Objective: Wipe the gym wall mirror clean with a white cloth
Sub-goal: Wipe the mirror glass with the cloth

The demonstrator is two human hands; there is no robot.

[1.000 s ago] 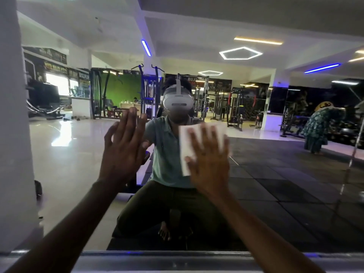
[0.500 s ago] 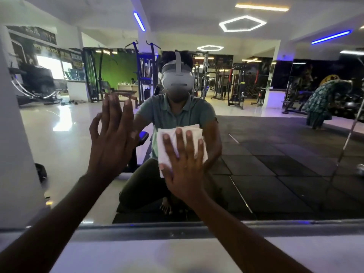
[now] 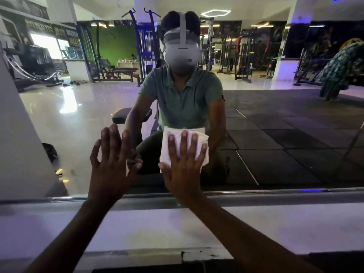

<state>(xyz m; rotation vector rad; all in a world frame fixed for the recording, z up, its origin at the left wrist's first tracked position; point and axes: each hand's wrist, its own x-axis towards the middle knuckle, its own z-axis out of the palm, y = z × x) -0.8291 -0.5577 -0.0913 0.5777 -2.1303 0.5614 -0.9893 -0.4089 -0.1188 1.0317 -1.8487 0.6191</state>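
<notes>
The wall mirror (image 3: 275,123) fills the upper part of the head view and reflects the gym and a crouching person. A folded white cloth (image 3: 167,152) lies flat against the glass low down, near the mirror's bottom edge. My right hand (image 3: 183,166) presses it to the glass with straight, spread fingers. To its left, my left hand (image 3: 111,164) rests flat on the bare glass with its fingers spread. Both forearms reach up from the bottom of the frame.
A metal strip (image 3: 275,191) frames the mirror's bottom edge, and a white ledge (image 3: 295,229) runs below it. A white pillar (image 3: 17,134) borders the mirror on the left. Gym machines and dark floor mats appear only as reflections.
My right hand has slid the cloth down the glass from chest height to near the bottom edge. My left hand has also moved down. The view has tilted downward.
</notes>
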